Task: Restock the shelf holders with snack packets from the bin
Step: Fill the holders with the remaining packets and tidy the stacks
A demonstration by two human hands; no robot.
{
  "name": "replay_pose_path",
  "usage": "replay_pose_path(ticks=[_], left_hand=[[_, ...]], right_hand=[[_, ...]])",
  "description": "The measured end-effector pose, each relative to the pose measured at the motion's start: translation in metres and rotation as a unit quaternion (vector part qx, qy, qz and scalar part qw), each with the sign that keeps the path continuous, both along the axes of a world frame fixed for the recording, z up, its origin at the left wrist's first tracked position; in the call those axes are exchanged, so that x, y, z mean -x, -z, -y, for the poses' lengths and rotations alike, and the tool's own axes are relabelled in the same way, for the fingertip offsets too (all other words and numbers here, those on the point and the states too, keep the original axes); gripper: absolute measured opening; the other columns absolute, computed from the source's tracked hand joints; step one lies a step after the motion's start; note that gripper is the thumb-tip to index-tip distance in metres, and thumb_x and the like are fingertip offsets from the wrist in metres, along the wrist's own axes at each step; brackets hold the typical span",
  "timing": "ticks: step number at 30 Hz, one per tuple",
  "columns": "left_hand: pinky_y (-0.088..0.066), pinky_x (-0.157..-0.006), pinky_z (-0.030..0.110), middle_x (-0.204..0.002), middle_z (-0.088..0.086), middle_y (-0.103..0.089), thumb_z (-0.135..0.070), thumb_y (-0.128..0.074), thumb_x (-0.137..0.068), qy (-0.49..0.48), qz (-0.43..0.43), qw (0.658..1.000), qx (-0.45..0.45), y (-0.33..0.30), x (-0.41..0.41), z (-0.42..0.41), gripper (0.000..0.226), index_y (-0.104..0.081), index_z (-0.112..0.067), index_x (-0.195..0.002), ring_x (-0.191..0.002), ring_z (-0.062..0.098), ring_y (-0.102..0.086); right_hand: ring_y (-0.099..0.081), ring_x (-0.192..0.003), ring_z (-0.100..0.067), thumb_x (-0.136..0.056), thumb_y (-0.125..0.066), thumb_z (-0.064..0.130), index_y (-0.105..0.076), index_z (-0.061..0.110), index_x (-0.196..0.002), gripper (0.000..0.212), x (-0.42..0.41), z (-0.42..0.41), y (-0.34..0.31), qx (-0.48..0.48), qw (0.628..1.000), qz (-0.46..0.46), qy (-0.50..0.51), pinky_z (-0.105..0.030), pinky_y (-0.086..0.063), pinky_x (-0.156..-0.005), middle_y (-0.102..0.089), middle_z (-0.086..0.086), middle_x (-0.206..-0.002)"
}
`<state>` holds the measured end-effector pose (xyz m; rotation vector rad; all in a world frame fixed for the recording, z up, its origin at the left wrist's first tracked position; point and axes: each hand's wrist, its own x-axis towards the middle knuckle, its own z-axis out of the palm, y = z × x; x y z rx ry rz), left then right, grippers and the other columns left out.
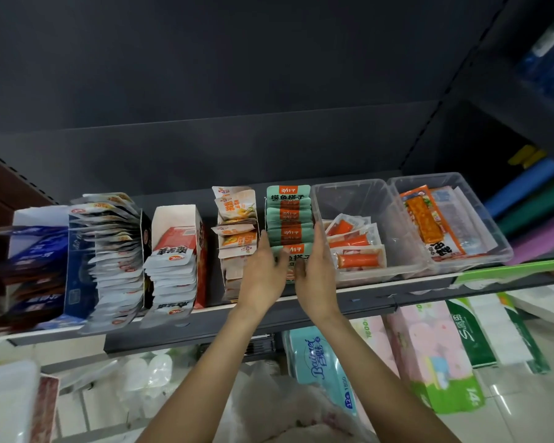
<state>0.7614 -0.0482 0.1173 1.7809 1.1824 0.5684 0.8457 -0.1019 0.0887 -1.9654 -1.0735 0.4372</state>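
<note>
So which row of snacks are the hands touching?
The mint-green packets, between the yellow-orange packets and a clear tub. Left hand and right hand press its front.

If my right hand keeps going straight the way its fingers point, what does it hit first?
Probably the green snack packets: the right hand already lies along that row's right side, fingers pointing to the shelf's back. The clear bin stands close beside it; depth is unclear.

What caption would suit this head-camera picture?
Both hands, left and right, straighten a row of green snack packets on the shelf.
</note>
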Motion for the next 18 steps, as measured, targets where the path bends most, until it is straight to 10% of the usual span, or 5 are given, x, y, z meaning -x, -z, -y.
replay_pose_path(ticks=[6, 11, 18], left_hand=[[-0.047, -0.090, 0.013, -0.114, -0.021, -0.059, -0.006, -0.053, -0.094, -0.048, 0.067, 0.997, -0.003, -0.002, 0.002, -0.006, 0.043, -0.045, -0.021, -0.133, -0.100, -0.010, -0.057], [-0.034, -0.077, -0.004, -0.116, -0.017, -0.053, -0.013, -0.051, -0.096, -0.001, 0.025, 1.000, -0.011, -0.006, 0.001, -0.008, 0.036, -0.047, -0.022, -0.130, -0.108, -0.003, -0.047], [-0.045, -0.099, 0.029, -0.143, 0.004, -0.044, -0.013, -0.047, -0.097, 0.024, -0.074, 0.995, -0.062, 0.002, 0.010, -0.005, 0.061, -0.019, -0.016, -0.151, -0.125, 0.017, -0.049]], right_hand=[[-0.055, -0.121, -0.024, -0.092, -0.056, 0.011, -0.016, 0.017, -0.150, 0.071, -0.004, -0.004, -0.008, 0.019, 0.994, 0.107, 0.008, -0.042, -0.056, -0.086, -0.040, -0.006, -0.147], [-0.038, -0.136, -0.022, -0.089, -0.062, 0.013, -0.007, 0.017, -0.151, 0.083, -0.001, -0.011, -0.010, 0.016, 0.997, 0.071, -0.004, -0.044, -0.045, -0.103, -0.034, -0.006, -0.150], [-0.037, -0.137, -0.018, -0.091, -0.060, 0.013, -0.011, 0.014, -0.151, 0.078, 0.003, 0.001, -0.003, 0.011, 0.999, 0.033, 0.016, -0.037, -0.038, -0.109, -0.035, -0.005, -0.150]])
